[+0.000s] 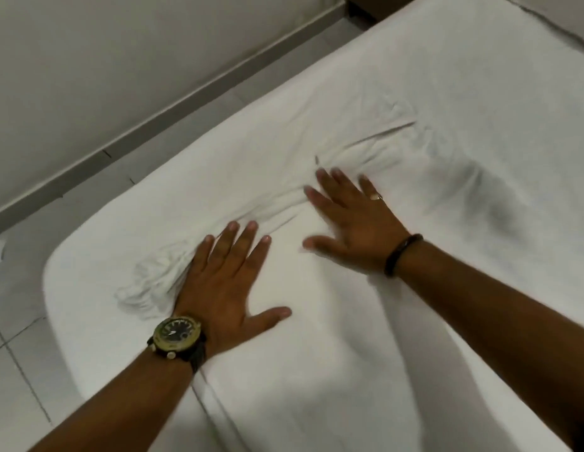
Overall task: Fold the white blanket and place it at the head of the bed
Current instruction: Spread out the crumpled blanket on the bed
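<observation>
The white blanket (316, 321) lies spread on the bed (414, 76), with wrinkles bunched ahead of my fingers and a crumpled fold at its left edge. My left hand (228, 282), with a watch on the wrist, presses flat on the blanket, fingers spread. Further in, my right hand (349, 216) also lies flat and spread on the cloth; it wears a ring and a dark wristband and looks blurred. Neither hand grips any fabric.
The bed's rounded corner (62, 275) is at the left, above a pale tiled floor (16, 370). A wall with a grey skirting strip (153, 115) runs diagonally beyond the bed. A dark smudge or shadow (499, 216) marks the sheet at the right.
</observation>
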